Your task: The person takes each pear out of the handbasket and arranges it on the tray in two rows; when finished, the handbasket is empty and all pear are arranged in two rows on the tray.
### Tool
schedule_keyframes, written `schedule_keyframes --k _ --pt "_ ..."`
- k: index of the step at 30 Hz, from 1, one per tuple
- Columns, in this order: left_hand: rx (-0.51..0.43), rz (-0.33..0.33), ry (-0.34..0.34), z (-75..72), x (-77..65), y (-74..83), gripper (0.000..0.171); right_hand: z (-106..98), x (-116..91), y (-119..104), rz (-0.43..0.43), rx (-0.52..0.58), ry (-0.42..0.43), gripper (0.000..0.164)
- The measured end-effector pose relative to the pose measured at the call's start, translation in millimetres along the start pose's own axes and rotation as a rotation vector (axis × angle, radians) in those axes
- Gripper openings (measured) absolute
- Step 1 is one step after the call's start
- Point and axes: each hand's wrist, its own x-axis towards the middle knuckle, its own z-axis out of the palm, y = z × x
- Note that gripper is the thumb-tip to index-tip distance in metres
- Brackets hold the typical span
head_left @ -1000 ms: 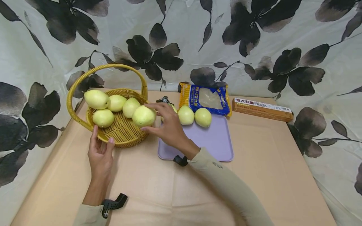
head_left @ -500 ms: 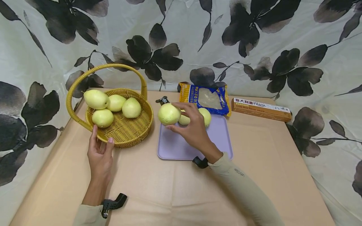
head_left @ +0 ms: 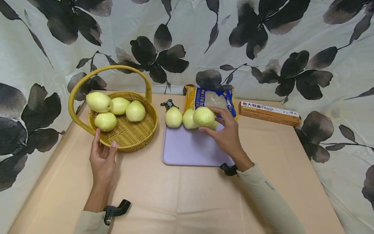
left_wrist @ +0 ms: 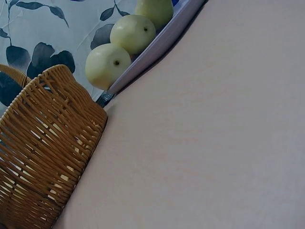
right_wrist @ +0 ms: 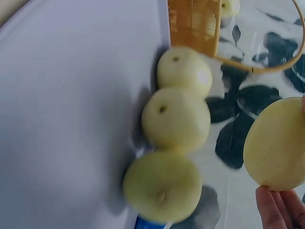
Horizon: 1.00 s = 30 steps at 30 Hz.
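Note:
My right hand (head_left: 226,130) holds a pale yellow-green pear (head_left: 204,116) between thumb and fingers, above the right part of the tray. In the right wrist view this pear (right_wrist: 279,143) is at the right edge, fingertips on it. Three pears stand in a row along the lilac tray's (head_left: 190,149) far edge; the leftmost pear (head_left: 173,117) is fully visible, the right one partly covered by the held pear. My left hand (head_left: 102,162) rests its extended index finger and thumb against the near-left side of a yellow wicker basket (head_left: 137,141) with several pears (head_left: 105,122) inside.
Behind the tray lies a blue and yellow bag of orecchiette (head_left: 216,97). A brown pasta box (head_left: 268,113) lies to its right. A small black packet (head_left: 168,103) is behind the leftmost tray pear. The basket's tall handle (head_left: 117,67) arches over it. Floral cloth hangs behind the table.
My right hand has carried the pear from the basket's right rim to the right, over the tray's row of pears. The left hand and basket stay put.

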Motion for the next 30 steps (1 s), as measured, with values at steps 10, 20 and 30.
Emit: schedule_keyframes --k 10,20,30 --pt "-0.037 -0.01 0.013 0.8 -0.2 0.5 0.079 -42.9 -7.7 27.6 0.184 -0.062 0.069 0.072" --pt "-0.03 -0.015 0.011 0.0 0.1 0.2 0.079 -61.4 -13.7 59.6 0.487 -0.088 -0.017 0.069" --pt "-0.052 -0.012 0.008 0.0 0.0 0.1 0.079 -54.6 -5.2 76.3 0.689 -0.126 -0.03 0.072"
